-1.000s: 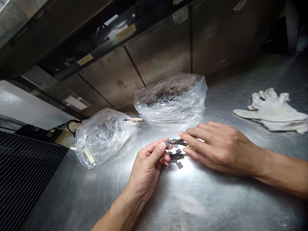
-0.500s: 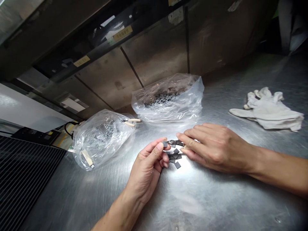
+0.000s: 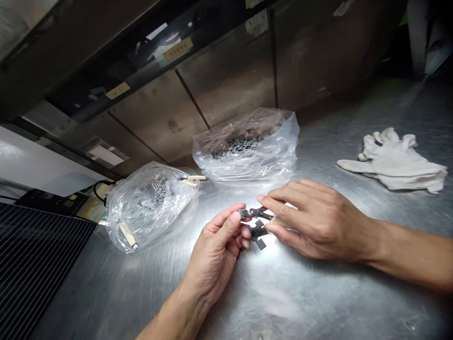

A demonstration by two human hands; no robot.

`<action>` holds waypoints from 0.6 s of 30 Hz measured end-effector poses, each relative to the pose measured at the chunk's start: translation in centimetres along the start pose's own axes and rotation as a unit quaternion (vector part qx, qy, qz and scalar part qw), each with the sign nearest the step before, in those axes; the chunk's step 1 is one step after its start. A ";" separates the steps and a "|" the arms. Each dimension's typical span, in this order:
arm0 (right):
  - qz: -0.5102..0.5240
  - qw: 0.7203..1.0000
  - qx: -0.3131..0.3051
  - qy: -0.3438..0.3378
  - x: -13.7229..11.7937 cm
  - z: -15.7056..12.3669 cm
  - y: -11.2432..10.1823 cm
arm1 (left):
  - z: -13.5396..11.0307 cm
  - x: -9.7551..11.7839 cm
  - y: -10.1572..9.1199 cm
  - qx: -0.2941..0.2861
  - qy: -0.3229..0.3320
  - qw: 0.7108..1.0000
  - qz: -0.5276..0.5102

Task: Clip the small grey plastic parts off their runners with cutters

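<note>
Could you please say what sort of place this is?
Probably a factory workshop, judging by the metal tabletop, the clear bag of grey pieces, and the plier-like tool in the right hand.

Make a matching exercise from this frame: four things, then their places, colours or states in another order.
1. Left hand
2. Right hand
3. Loose dark tiles
4. Plastic bags

A. clear, grey pieces inside
B. holding a plier-like tool
C. clustered on the metal table between both hands
D. pinching something small and grey

Pairs: 1-D, 2-B, 3-C, 4-A
</note>
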State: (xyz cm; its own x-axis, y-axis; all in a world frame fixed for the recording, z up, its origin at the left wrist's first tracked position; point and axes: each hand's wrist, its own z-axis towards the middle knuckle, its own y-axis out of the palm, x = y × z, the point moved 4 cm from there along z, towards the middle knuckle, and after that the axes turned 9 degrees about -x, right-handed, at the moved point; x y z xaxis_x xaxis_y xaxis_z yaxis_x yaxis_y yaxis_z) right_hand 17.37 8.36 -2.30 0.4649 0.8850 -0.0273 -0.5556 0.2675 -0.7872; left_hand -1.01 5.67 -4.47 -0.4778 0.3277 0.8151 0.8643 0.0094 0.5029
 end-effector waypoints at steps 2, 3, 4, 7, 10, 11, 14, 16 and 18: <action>0.003 1.000 0.003 0.000 -0.1 0.0 0.0 | 0.0 0.0 0.0 0.000 -0.001 1.000 0.001; 0.004 1.000 0.004 0.000 -0.1 0.0 0.0 | 0.0 -0.1 0.1 0.001 0.000 1.000 0.001; 0.003 1.000 0.004 0.001 -0.1 0.0 0.0 | 0.0 -0.1 0.1 0.001 0.000 1.000 0.002; -0.003 1.000 0.008 0.004 -0.2 0.0 -0.1 | 0.0 0.0 0.2 0.000 0.001 1.000 0.002; -0.009 1.000 0.010 0.005 -0.2 0.0 -0.1 | 0.0 0.0 0.2 0.000 0.000 1.000 0.002; -0.012 1.000 0.009 0.005 -0.3 0.1 -0.1 | 0.0 0.0 0.2 0.001 0.000 1.000 0.001; -0.023 1.000 0.001 0.002 -0.3 0.1 -0.1 | 0.1 0.0 0.0 0.003 -0.001 1.000 0.002; -0.026 1.000 -0.002 0.001 -0.3 0.1 -0.1 | 0.1 -0.1 -0.1 0.006 -0.001 1.000 0.003; -0.027 1.000 -0.003 0.001 -0.4 0.1 -0.1 | 0.1 -0.1 -0.2 0.007 -0.001 1.000 0.002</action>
State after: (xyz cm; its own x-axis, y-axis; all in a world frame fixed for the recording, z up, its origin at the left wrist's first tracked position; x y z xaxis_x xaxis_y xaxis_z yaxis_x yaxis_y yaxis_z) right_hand 17.16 8.08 -2.14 0.4948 0.8689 0.0139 -0.5263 0.3124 -0.7908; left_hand -1.06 5.76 -4.69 -0.4734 0.3290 0.8171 0.8688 0.0212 0.4948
